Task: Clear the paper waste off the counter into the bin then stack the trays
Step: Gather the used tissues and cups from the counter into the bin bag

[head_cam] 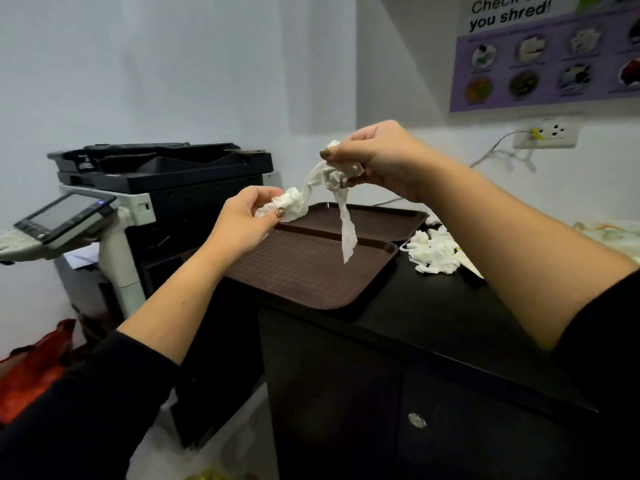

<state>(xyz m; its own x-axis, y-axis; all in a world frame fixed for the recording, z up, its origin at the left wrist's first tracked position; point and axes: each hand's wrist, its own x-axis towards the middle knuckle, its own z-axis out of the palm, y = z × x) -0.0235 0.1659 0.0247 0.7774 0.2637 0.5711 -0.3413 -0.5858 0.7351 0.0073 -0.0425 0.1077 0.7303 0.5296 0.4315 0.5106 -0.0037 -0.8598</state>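
Both hands hold crumpled white paper waste (311, 188) in the air above the counter. My left hand (247, 220) pinches one wad of it. My right hand (374, 157) grips another wad, higher up, and a long strip hangs down from it over the trays. Two brown plastic trays lie side by side on the black counter (433, 317): the near tray (311, 271) and the far tray (377, 221) behind it. More crumpled white paper (433, 251) lies on the counter to the right of the trays.
A large office copier (156, 181) stands left of the counter. A white bin liner (214, 455) shows at the bottom, between copier and cabinet. A red bag (34, 368) sits on the floor at the left. A wall socket with a cable (547, 133) is behind the counter.
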